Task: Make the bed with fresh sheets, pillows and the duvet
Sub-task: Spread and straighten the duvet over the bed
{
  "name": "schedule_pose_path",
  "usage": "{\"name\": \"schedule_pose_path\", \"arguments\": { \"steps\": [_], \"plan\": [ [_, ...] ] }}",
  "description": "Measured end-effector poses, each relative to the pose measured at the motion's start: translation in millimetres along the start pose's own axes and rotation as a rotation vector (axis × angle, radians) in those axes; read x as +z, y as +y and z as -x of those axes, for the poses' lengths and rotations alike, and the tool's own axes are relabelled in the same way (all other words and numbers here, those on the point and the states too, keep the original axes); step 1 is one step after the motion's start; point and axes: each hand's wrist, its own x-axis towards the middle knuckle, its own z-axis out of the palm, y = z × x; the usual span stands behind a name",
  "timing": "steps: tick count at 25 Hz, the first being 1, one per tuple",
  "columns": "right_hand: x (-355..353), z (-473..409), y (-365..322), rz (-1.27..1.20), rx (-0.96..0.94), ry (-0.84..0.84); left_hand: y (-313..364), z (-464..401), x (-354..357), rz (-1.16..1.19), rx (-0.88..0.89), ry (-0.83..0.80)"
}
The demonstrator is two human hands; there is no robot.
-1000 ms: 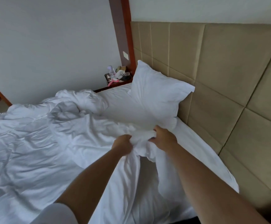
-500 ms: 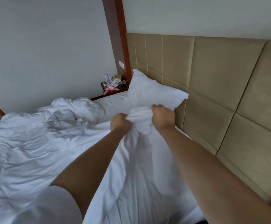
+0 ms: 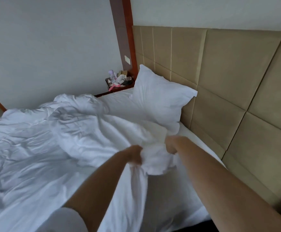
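Your left hand [image 3: 134, 155] and right hand [image 3: 171, 145] each clench a bunched edge of the duvet [image 3: 56, 148], which lies rumpled on the bed just before the pillow [image 3: 159, 97].

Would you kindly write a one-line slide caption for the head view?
Both hands, left and right, grip a bunched edge of the white duvet near the pillow leaning on the headboard.

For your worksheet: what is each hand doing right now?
Left hand: grips the duvet.
Right hand: grips the same duvet edge.
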Motion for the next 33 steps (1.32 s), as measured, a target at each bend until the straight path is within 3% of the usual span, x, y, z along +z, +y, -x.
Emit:
{"name": "schedule_pose_path", "arguments": {
  "steps": [3,5,7,10,12,14,16,17,19,24,27,30,33],
  "plan": [
    [32,-8,3,-0.005,-0.012,-0.143,5,-1,36,0.005,-0.035,-0.144],
    [27,-16,7,0.005,-0.003,-0.049,7,-9,24,0.015,-0.033,-0.076],
    [5,-15,10,-0.002,0.001,0.259,9,-15,-13,0.180,-0.027,0.108],
    [-24,-9,8,0.121,-0.057,0.905,3,-9,-68,0.774,-0.033,0.322],
    [-19,-6,13,0.132,-0.067,1.065,-4,-4,-72,0.893,-0.071,0.251],
    [17,-13,22,-0.033,-0.066,0.763,2,-15,-32,0.856,-0.045,0.088],
    [67,-19,38,-0.024,-0.020,0.182,15,-27,39,0.663,-0.037,-0.177],
    [92,-18,47,-0.001,0.020,-0.030,22,-31,80,0.521,-0.071,-0.323],
    [130,-16,57,0.031,0.057,-0.228,33,-34,143,0.333,-0.085,-0.459],
    [187,-38,63,-0.020,0.032,-0.320,33,-52,185,0.342,-0.141,-0.484],
    [198,-51,69,-0.141,0.065,-0.254,42,-70,180,0.376,-0.131,-0.407],
    [207,-62,83,-0.325,0.248,-0.068,55,-88,177,0.459,-0.128,-0.374],
    [217,-78,96,-0.683,0.538,-0.023,73,-108,176,0.556,-0.111,-0.326]
  ]
}}
